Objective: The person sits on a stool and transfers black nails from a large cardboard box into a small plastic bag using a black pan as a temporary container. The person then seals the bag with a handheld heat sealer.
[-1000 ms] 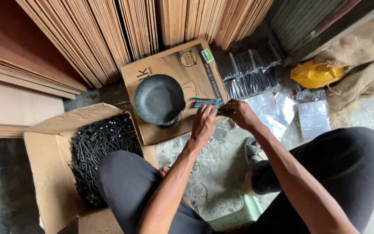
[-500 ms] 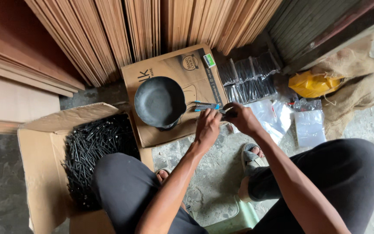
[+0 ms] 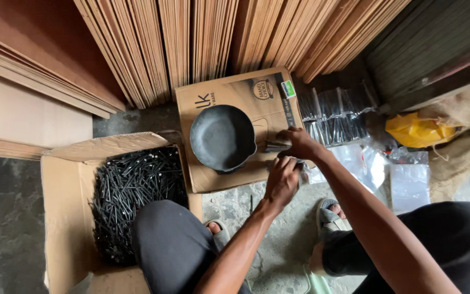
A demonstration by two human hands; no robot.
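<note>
Here, stacked wooden boards (image 3: pixel 202 49) fill the back, and an open cardboard box (image 3: pixel 66 218) of black nails (image 3: pixel 137 190) sits at the left beside a flat cardboard sheet (image 3: pixel 235 98) carrying a dark round pan (image 3: pixel 221 137). Just right of the pan, the right hand (image 3: pixel 299 144) pinches a small bundle of nails (image 3: pixel 274 146) at the pan's edge, while the left hand (image 3: pixel 282 182) is curled just below it, its grip hidden

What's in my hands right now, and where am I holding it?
The right hand pinches a bundle of dark nails at one end; what the left hand holds cannot be told.
</note>
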